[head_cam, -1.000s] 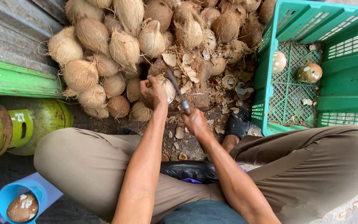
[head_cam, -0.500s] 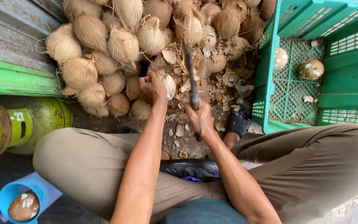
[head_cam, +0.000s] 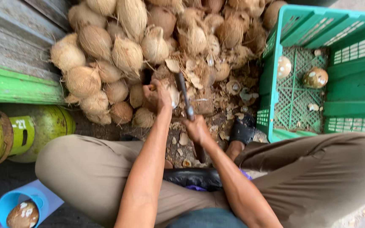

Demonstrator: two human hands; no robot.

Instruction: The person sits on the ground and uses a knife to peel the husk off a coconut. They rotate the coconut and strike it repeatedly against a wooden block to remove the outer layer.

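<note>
Husk-littered ground (head_cam: pixel 216 114) lies between coconut pile (head_cam: pixel 127 55) and green crate (head_cam: pixel 339 63).

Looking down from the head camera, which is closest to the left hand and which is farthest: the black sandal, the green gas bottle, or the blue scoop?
From the left hand, which grips a coconut:
1. Black sandal, to the right, by the green crate.
2. Green gas bottle, to the left, under the green ledge.
3. Blue scoop, far down in the bottom-left corner.

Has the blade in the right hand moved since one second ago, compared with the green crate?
Yes. The blade was raised and has now come down toward the coconut held by the left hand, while the green crate stays fixed.
</note>
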